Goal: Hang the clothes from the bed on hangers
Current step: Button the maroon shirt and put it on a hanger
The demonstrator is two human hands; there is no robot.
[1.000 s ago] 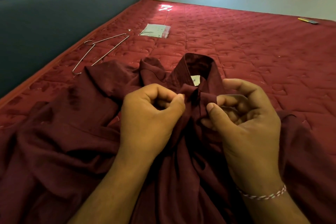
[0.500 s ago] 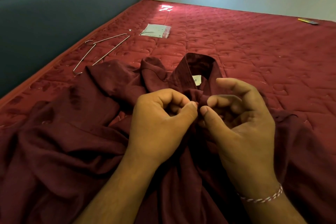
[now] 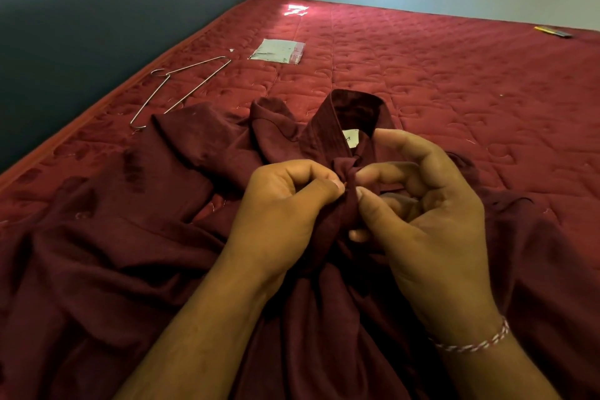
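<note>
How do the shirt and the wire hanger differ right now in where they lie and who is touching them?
The shirt lies crumpled near the camera; the hanger lies flat farther off, by the headboard side. The left hand and right hand pinch the shirt just below its collar; nothing touches the hanger. The shirt is dark maroon cloth; the hanger is thin bare metal. Both rest on the red bed, and the shirt's edge overlaps the hanger's near end.

Left hand (image 3: pixel 285 204) and right hand (image 3: pixel 425 214) curled, thumbs nearly meeting, pinching.
</note>
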